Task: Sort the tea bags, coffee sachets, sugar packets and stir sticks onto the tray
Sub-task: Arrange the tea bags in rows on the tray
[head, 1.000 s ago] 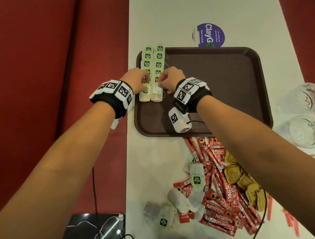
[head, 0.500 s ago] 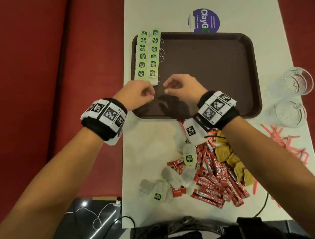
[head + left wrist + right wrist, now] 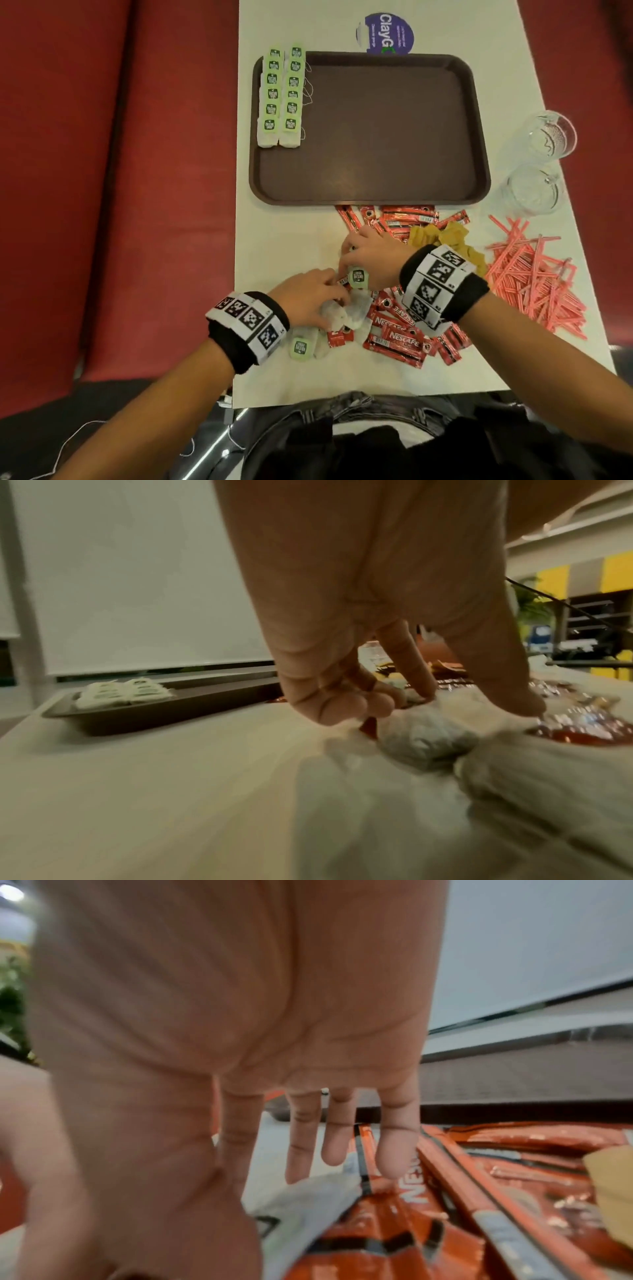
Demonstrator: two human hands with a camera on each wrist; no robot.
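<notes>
Left hand (image 3: 308,301) on tea bag (image 3: 337,313)

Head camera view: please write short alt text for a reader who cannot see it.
Both hands, left hand and right hand, reach into a mixed pile of tea bags and red Nescafe sachets on a white table. Beyond them, a brown tray holds two neat rows of green-tagged tea bags; pink stir sticks lie at the right.

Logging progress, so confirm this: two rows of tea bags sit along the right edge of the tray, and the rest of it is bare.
Wrong side. The head view shows the two rows of tea bags along the left edge of the tray; the rest of it is bare.
</notes>
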